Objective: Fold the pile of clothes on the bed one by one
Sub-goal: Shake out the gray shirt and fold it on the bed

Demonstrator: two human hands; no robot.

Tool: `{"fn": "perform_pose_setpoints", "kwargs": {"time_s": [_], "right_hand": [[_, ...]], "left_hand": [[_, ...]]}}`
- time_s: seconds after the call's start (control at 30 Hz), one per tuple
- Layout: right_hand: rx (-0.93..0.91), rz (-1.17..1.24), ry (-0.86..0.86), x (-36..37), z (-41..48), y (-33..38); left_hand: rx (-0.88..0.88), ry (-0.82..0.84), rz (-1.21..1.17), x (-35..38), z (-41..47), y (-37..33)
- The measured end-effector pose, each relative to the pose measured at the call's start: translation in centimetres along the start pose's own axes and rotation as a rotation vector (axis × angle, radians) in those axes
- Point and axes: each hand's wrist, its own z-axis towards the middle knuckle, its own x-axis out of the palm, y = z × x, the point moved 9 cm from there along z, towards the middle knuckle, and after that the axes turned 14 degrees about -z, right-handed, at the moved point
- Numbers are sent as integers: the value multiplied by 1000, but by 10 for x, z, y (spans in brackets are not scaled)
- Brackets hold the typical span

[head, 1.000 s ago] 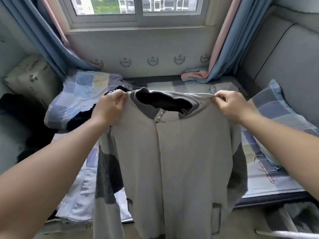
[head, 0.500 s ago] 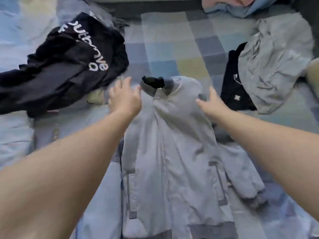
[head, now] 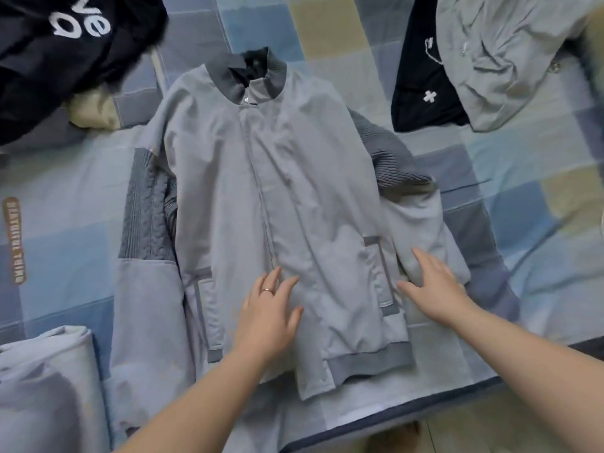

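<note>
Now the grey jacket (head: 261, 178) lies spread front-up on the bed (head: 65, 197).
Left hand (head: 268, 308) presses near the jacket's hem beside the zip, right hand (head: 434, 286) rests on its sleeve; all fingers straight, splayed, gripping nothing.

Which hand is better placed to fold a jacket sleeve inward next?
Probably the right hand: it lies flat on the right sleeve. The left hand rests on the jacket front, apart from the left sleeve.
</note>
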Motion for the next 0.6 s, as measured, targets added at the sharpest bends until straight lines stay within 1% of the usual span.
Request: {"fn": "perform_pose_setpoints", "kwargs": {"time_s": [0.1,0.17,0.27,0.4,0.47,0.57,0.6], "right_hand": [[60,9,-21,2,1,-31],[93,58,-52,-4,11,-48],[144,197,-92,-11,45,-74],[141,413,-100,-22,102,-92],[116,498,-45,-24,124,-95],[-14,679,199,-15,138,-92],[-44,711,251,-17,139,-96]], "left_hand": [[60,-2,35,29,2,-23],[83,-6,60,42,9,-42],[121,-16,96,61,29,-72],[135,-99,132,77,65,-105],[93,-141,151,87,84,-114],[42,-219,173,101,106,-137],[20,-246,175,104,113,-147]]}}
